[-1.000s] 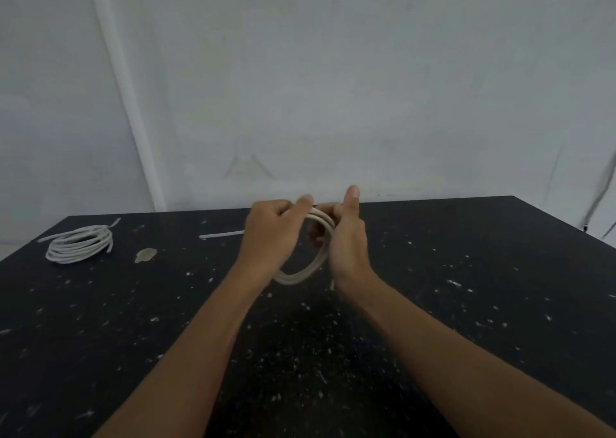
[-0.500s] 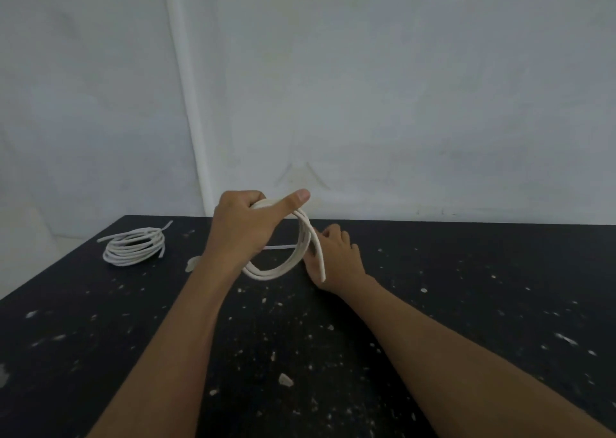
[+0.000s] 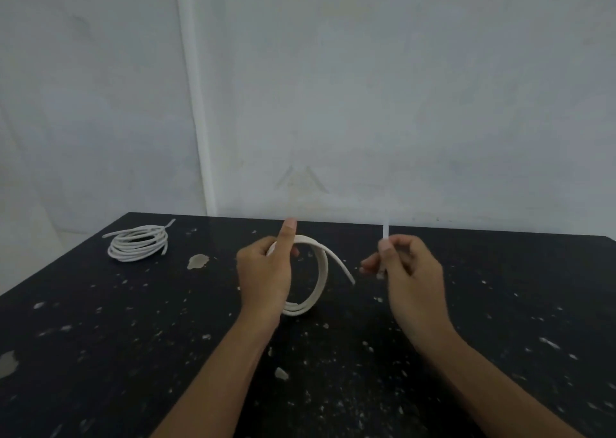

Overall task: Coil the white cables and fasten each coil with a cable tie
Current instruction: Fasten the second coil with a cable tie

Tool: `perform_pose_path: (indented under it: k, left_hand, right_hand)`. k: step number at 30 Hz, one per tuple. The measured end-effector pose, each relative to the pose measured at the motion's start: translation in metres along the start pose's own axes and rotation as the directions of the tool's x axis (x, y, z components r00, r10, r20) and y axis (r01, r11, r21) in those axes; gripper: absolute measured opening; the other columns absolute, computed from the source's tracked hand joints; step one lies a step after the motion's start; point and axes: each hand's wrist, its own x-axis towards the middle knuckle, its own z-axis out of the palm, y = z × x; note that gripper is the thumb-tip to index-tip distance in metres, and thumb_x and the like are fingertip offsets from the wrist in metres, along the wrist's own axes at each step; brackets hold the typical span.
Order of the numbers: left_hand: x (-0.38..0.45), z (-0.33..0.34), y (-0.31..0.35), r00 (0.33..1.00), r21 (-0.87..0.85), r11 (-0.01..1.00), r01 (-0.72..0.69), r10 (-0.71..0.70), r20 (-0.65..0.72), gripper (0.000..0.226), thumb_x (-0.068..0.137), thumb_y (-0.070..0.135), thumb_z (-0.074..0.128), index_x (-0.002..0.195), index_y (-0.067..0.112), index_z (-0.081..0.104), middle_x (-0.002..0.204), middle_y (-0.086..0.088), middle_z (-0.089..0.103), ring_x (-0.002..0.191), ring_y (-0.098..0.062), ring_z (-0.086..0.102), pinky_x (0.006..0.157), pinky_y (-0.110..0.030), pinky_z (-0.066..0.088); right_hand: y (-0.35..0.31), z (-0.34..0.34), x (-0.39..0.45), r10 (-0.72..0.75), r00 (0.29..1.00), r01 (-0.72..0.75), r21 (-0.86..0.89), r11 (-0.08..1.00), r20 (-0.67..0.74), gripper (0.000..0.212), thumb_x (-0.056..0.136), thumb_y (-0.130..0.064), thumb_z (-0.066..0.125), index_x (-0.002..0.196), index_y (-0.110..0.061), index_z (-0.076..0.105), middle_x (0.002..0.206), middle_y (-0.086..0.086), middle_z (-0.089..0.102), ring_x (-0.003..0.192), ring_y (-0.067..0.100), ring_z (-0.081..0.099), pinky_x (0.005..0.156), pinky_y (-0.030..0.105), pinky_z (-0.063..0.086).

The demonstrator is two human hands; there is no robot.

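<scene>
- The left hand (image 3: 265, 276) has its fingers closed round a coiled white cable (image 3: 318, 277), held upright just above the black speckled bench (image 3: 500, 304).
- The right hand (image 3: 408, 267), just right of the coil, pinches a thin white cable tie (image 3: 385, 232) pointing up.
- Far left, a second white coil (image 3: 138, 242) lies flat.

A bare workroom: a paint-flecked black table (image 3: 500, 304) pushed against a plain, stained white wall (image 3: 400, 87).
</scene>
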Motion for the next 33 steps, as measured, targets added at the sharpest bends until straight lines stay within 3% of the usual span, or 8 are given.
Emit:
perform_pose_path:
  k: [4,11,17,22,26,30,31,33]
  left_hand:
    - [-0.022,0.013,0.016,0.998,-0.090,0.994,-0.066,0.067,0.007,0.049,0.094,0.051,0.066,0.065,0.012,0.074,0.049,0.003,0.045,0.047,-0.009,0.042,0.050,-0.025,0.037]
    - [-0.066,0.037,0.033,0.964,-0.124,0.982,-0.146,0.169,0.203,0.035,0.095,0.045,0.065,0.080,0.017,0.079,0.067,0.004,0.073,0.058,-0.002,0.065,0.053,-0.013,0.047]
    - [-0.065,0.027,0.037,0.912,-0.098,0.965,-0.245,0.264,0.314,0.041,0.083,0.051,0.065,0.078,0.012,0.078,0.056,-0.005,0.062,0.047,-0.002,0.051,0.048,-0.014,0.041]
    - [-0.064,0.026,0.033,0.891,-0.037,0.955,-0.294,0.288,0.351,0.021,0.088,0.044,0.069,0.094,0.024,0.075,0.084,0.013,0.075,0.071,-0.006,0.072,0.061,-0.018,0.056]
    - [-0.064,0.028,0.033,0.884,-0.076,0.951,-0.301,0.308,0.351,0.010,0.093,0.024,0.072,0.086,0.024,0.080,0.075,0.006,0.077,0.067,-0.010,0.071,0.058,-0.015,0.054]
    - [-0.060,0.024,0.034,0.932,-0.110,0.967,-0.230,0.251,0.261,0.014,0.094,0.027,0.072,0.083,0.029,0.081,0.063,0.003,0.072,0.051,-0.003,0.057,0.053,-0.017,0.048]
    - [-0.058,0.023,0.035,0.940,-0.113,0.970,-0.214,0.236,0.246,0.014,0.093,0.027,0.072,0.083,0.029,0.081,0.060,0.003,0.070,0.048,-0.002,0.054,0.051,-0.017,0.046]
    - [-0.056,0.022,0.035,0.944,-0.130,0.976,-0.173,0.202,0.260,0.014,0.093,0.027,0.072,0.084,0.025,0.082,0.055,0.007,0.066,0.044,-0.001,0.051,0.047,-0.014,0.043]
  right_hand:
    - [-0.017,-0.009,-0.038,-0.213,0.977,0.214,-0.079,0.974,0.019,0.015,0.098,-0.018,0.067,0.097,-0.033,0.071,0.092,-0.015,0.072,0.085,0.011,0.070,0.074,0.019,0.058]
    - [-0.005,0.001,-0.057,-0.063,0.997,0.056,0.129,0.990,0.046,0.012,0.097,-0.007,0.072,0.099,-0.014,0.082,0.085,-0.001,0.081,0.075,0.016,0.078,0.071,0.028,0.065]
    - [-0.013,-0.006,-0.060,-0.088,0.994,0.078,0.163,0.984,0.061,0.010,0.096,-0.009,0.073,0.095,-0.010,0.083,0.079,0.001,0.080,0.067,0.015,0.076,0.064,0.022,0.060]
    - [-0.013,-0.006,-0.059,-0.128,0.991,0.119,0.211,0.970,0.028,0.010,0.097,-0.012,0.073,0.097,-0.012,0.083,0.077,0.003,0.080,0.067,0.020,0.077,0.064,0.026,0.062]
    - [-0.003,-0.010,-0.054,-0.175,0.983,0.166,0.131,0.977,0.062,0.014,0.096,-0.020,0.074,0.102,-0.012,0.083,0.083,-0.002,0.081,0.074,0.017,0.079,0.070,0.029,0.065]
    - [0.010,-0.020,-0.038,-0.568,0.814,0.544,-0.182,0.819,-0.121,0.034,0.106,-0.037,0.059,0.104,-0.010,0.079,0.087,-0.006,0.077,0.073,0.006,0.072,0.065,0.021,0.060]
    - [0.010,-0.024,-0.032,-0.583,0.786,0.543,-0.222,0.810,-0.205,0.033,0.108,-0.035,0.055,0.106,-0.010,0.077,0.092,-0.007,0.074,0.079,0.007,0.070,0.069,0.021,0.058]
    - [0.007,-0.033,-0.023,-0.329,0.886,0.324,-0.071,0.943,-0.328,0.027,0.110,-0.029,0.049,0.108,-0.017,0.073,0.097,-0.006,0.073,0.093,0.013,0.069,0.079,0.023,0.053]
